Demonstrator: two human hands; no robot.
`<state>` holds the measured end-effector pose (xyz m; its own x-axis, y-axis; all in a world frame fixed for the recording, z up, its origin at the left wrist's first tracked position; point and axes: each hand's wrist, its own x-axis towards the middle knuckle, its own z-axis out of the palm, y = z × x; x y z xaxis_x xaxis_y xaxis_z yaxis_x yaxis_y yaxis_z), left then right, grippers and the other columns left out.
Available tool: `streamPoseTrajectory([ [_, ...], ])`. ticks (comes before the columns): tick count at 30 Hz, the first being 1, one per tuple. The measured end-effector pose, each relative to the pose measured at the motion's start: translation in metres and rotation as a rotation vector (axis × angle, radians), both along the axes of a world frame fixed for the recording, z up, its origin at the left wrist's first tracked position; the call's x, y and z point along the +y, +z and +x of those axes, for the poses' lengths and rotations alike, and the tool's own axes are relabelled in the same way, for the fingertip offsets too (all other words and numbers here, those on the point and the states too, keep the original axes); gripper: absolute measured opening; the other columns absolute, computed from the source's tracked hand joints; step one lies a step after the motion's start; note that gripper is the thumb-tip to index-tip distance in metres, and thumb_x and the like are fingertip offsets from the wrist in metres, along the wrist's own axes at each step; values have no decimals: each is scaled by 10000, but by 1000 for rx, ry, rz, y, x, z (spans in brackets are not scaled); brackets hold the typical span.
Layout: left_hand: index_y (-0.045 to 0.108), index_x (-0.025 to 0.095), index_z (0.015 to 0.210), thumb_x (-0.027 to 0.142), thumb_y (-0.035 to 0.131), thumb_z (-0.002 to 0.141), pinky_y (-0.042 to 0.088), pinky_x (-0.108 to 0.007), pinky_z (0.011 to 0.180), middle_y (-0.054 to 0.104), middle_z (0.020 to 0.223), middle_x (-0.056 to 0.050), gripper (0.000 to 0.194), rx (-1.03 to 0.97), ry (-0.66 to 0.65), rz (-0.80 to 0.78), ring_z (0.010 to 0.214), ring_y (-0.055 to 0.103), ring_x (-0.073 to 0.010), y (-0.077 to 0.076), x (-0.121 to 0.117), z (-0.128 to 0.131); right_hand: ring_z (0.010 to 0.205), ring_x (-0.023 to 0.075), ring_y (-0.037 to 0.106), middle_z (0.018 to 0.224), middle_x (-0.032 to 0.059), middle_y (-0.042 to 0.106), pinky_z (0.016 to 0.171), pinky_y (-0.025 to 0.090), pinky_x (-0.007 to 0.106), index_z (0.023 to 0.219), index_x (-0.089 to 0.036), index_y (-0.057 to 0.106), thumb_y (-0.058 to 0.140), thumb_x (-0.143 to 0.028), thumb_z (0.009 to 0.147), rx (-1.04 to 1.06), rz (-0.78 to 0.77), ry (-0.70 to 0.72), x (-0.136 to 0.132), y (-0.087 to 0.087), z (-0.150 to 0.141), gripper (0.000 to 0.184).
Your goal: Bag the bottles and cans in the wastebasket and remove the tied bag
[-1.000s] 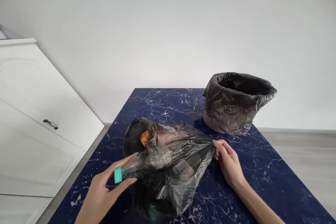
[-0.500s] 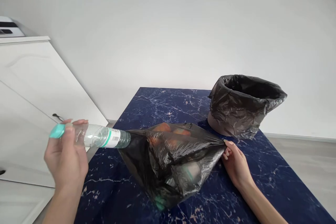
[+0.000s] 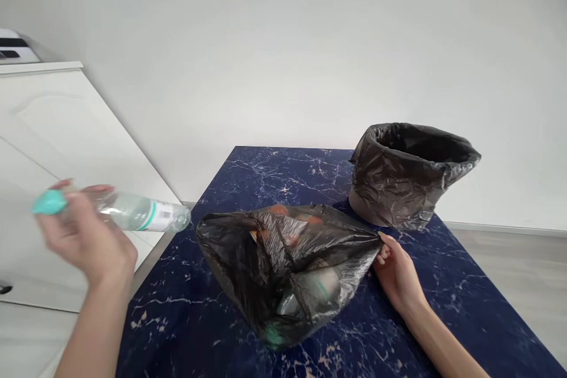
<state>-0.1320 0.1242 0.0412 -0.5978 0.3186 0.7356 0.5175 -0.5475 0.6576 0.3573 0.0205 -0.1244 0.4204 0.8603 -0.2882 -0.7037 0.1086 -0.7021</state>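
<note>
My left hand (image 3: 88, 236) grips a clear plastic bottle (image 3: 130, 211) near its turquoise cap, a little blurred by motion. The bottle lies nearly level, its base pointing right, just apart from the mouth of a thin black plastic bag (image 3: 283, 248). That bag rests on the dark blue marbled table (image 3: 274, 171), its opening facing left. Through the film I make out orange shapes and another bottle (image 3: 314, 289) with a green band. With fingers pinched together, my right hand (image 3: 396, 271) holds the bag's right corner and keeps it taut.
Behind my right hand stands a bin (image 3: 398, 183) lined with a black bag folded over its rim. A white cabinet (image 3: 80, 130) with dark handles is at the left, with a white device (image 3: 18, 47) on top. A pale wall is behind the table.
My left hand has moved left with the bottle, and the bottle's base has come away from the bag's mouth. My right hand keeps its hold on the bag corner.
</note>
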Motion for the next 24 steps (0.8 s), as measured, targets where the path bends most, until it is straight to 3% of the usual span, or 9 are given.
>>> streamPoseTrajectory([
  [4, 614, 125, 1194, 368, 736, 917, 580, -347, 897, 685, 898, -11, 388, -40, -152, -81, 829, 683, -143, -25, 12, 26, 565, 97, 343, 650, -67, 445, 508, 433, 199, 692, -226, 607, 945, -371, 774, -36, 7, 8, 0, -2, 0, 377],
  [8, 631, 121, 1301, 439, 714, 993, 583, -386, 1000, 749, 1067, -65, 450, 110, -156, -272, 1039, 735, -205, -47, 13, 33, 568, 109, 347, 649, -60, 443, 511, 433, 214, 691, -230, 612, 912, -373, 814, -70, 14, 9, -1, -4, 0, 355],
  [15, 586, 149, 1361, 541, 672, 1020, 531, -466, 1132, 739, 1290, -109, 527, 217, -212, -382, 1244, 697, -269, -63, 12, 27, 577, 108, 349, 660, -53, 449, 509, 438, 205, 697, -226, 625, 916, -357, 819, -55, 19, 13, -1, -6, 1, 341],
  [24, 473, 247, 1430, 649, 722, 924, 559, -515, 1091, 683, 1330, -120, 693, 209, -279, -631, 1247, 686, -335, -86, 16, -3, 585, 105, 343, 666, -56, 438, 513, 447, 189, 699, -221, 636, 931, -360, 803, -45, 26, 44, -1, -5, 2, 343],
])
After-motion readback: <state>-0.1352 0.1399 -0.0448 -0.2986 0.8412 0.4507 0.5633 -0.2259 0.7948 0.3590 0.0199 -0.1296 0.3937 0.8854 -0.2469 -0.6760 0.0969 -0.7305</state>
